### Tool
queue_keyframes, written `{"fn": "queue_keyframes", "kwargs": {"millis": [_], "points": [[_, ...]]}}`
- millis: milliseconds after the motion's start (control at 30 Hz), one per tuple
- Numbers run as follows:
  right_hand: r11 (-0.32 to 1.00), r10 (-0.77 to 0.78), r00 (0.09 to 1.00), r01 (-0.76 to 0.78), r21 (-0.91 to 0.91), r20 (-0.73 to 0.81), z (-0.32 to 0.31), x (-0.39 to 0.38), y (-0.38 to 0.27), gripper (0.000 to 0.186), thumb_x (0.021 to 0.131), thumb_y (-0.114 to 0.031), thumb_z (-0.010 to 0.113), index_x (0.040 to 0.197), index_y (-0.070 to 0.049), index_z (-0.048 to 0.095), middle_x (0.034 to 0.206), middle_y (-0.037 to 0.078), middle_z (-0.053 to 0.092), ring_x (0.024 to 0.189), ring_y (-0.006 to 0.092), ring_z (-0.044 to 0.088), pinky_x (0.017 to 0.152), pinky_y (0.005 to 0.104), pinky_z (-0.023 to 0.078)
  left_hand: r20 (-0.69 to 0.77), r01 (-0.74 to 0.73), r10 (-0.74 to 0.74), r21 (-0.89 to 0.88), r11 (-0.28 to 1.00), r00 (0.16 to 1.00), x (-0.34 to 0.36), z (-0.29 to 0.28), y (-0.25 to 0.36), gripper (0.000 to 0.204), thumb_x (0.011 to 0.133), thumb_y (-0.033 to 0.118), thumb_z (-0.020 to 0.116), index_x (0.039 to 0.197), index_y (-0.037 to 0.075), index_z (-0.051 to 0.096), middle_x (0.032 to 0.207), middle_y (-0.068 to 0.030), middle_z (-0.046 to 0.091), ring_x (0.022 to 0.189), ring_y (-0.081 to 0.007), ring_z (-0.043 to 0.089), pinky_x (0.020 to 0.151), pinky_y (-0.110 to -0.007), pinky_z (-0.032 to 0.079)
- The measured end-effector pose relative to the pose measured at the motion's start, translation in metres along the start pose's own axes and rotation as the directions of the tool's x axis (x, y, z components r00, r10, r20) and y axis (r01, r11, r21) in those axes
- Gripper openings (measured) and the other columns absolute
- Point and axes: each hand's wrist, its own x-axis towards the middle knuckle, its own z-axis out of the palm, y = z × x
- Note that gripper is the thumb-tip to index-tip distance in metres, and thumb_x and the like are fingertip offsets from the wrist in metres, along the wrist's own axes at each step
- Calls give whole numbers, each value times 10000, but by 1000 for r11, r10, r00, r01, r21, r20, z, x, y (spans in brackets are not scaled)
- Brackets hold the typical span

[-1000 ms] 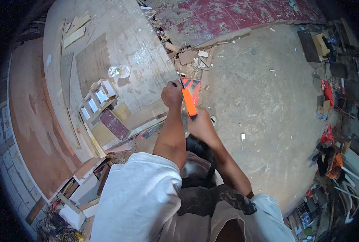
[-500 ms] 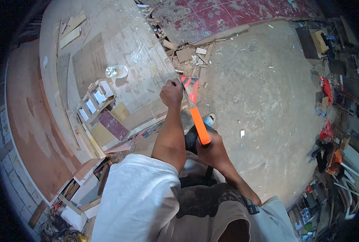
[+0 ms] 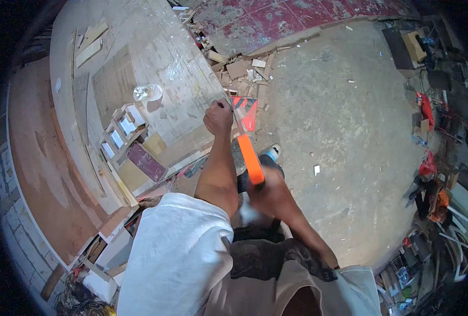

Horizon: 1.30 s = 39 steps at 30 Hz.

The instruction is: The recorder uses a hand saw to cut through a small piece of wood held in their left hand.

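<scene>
From the head camera, the left hand [image 3: 218, 118] is closed in a fist at the right edge of the pale board [image 3: 155, 68] lying on the bench [image 3: 31, 158], pressing down there, though what it pinches is too small to tell. The right hand [image 3: 268, 192], blurred, is wrapped around the orange handle of a handsaw [image 3: 250, 158], whose blade runs up to the board's edge just beside the left fist. A clear plastic cup [image 3: 148, 92] stands near the board's middle, and wood offcuts [image 3: 239, 68] lie on the concrete floor [image 3: 350, 131] beyond its far corner.
</scene>
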Motion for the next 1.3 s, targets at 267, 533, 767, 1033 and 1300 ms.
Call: {"fn": "queue_keyframes", "kwargs": {"millis": [267,533,767,1033,1300], "points": [[988,143,990,-144,-61,-10,-1,23,23,79,743,23,573,819,34,555,724,230,560,735,356,580,631,400,465,67,28,-28,9,1000,997,-2,5,1,348,841,285,492,728,21,689,726,-240,660,693,-388,660,686,-463,519],[975,178,976,-192,-112,-122,8,74,67,15,762,19,537,764,32,531,629,208,512,593,316,561,572,376,438,126,16,-9,-53,998,992,-10,20,18,352,842,294,496,753,23,701,706,-241,654,677,-396,659,695,-475,516],[986,133,991,-133,-100,-3,8,29,49,57,758,3,555,754,44,515,665,246,546,600,347,569,573,387,442,66,22,-21,-15,1000,998,-3,-2,6,364,846,305,490,732,26,694,702,-235,656,669,-400,658,690,-475,517],[996,86,994,-87,-20,-69,9,15,31,67,768,-17,554,770,49,541,665,240,530,588,305,548,568,386,429,37,4,-4,1,1000,999,-5,4,1,368,847,313,488,702,39,687,678,-224,654,651,-389,657,662,-466,518],[980,170,976,-182,-83,-134,15,75,44,45,776,-5,532,759,34,520,645,197,532,585,260,540,596,370,444,83,-11,15,-46,999,996,-6,25,4,353,844,298,499,699,35,685,666,-226,648,626,-386,650,638,-468,516]]}}
